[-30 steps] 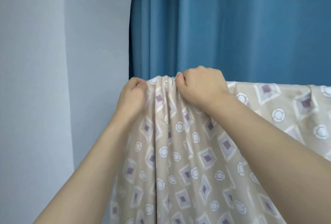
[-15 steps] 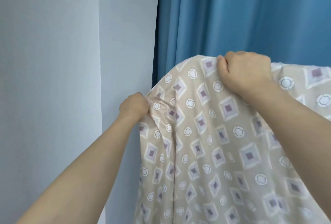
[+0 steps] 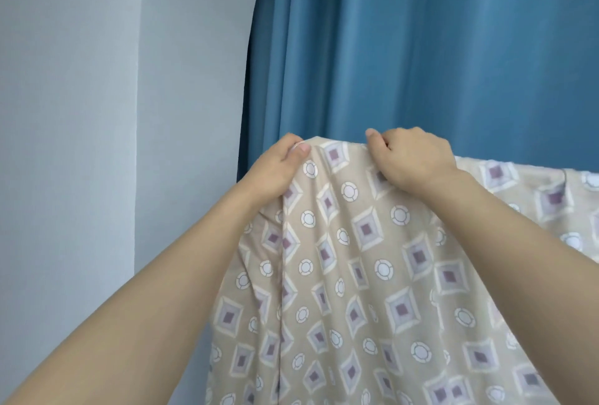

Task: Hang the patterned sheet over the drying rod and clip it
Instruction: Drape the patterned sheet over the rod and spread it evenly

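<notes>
I grip the patterned sheet (image 3: pixel 356 275) at its top fold, left hand (image 3: pixel 275 171) and right hand (image 3: pixel 411 161) both clenched on cloth. I judge spreading it leftward evenly matters; the rod is hidden.

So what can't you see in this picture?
- The drying rod: head view, the patterned sheet covers it fully.
- Any clip: none in view, so clipping cannot be judged.
- Fingertips of the left hand and the right hand: curled over the sheet's top fold.
- The sheet's bottom and right end: cut off by the frame edges.
- Whatever lies behind the blue curtain.
</notes>
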Demonstrator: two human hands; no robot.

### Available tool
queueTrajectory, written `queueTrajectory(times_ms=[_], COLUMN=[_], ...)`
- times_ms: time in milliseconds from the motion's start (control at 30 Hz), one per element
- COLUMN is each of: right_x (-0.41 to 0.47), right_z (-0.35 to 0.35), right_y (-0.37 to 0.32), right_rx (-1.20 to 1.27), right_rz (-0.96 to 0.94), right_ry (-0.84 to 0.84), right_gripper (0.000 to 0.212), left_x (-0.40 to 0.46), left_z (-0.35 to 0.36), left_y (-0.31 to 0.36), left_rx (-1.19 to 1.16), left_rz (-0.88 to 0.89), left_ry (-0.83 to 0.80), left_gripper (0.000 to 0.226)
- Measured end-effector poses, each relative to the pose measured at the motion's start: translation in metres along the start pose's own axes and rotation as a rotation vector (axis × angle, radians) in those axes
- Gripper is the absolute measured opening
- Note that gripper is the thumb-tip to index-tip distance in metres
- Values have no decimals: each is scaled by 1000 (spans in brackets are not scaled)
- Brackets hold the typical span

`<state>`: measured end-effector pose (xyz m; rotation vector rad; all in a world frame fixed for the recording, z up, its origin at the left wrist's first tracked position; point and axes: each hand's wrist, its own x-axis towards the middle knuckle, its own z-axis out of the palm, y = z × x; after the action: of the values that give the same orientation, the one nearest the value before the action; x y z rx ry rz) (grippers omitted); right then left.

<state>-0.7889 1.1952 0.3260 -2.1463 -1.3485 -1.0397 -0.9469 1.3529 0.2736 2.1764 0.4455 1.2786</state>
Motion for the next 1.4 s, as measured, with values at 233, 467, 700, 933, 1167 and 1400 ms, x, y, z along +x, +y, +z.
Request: queueTrajectory(times_ms=[233,467,700,933,1167,1400], right_x=[-7,-22,-22,-24,-27,-25], right_z=[19,65,78,79,82,82], right_y=[-34,-125,-120,-130,-140,-140], right_rx=[-175,-237,-239,-144,-120,-154], right_rz=[-215,-495,-434,-332,-349,-356], right_ry=[306,297,314,299,316,312], right_gripper=[36,57,49,39,33,28], left_x=[-47,-123,-177,-167,-181,-153], left_z=[-18,-20,-10,-24,-28,-69], left_y=[-50,-140,-151,-151,-158,-139], left_rx=[-390,-679,-685,-417,-201,-57], left_rz=[-431,-872,-917,-744,-682,-427], left_ry=[-69,-54,-317,-430,-250,627], left_gripper=[51,40,27,27,22,25])
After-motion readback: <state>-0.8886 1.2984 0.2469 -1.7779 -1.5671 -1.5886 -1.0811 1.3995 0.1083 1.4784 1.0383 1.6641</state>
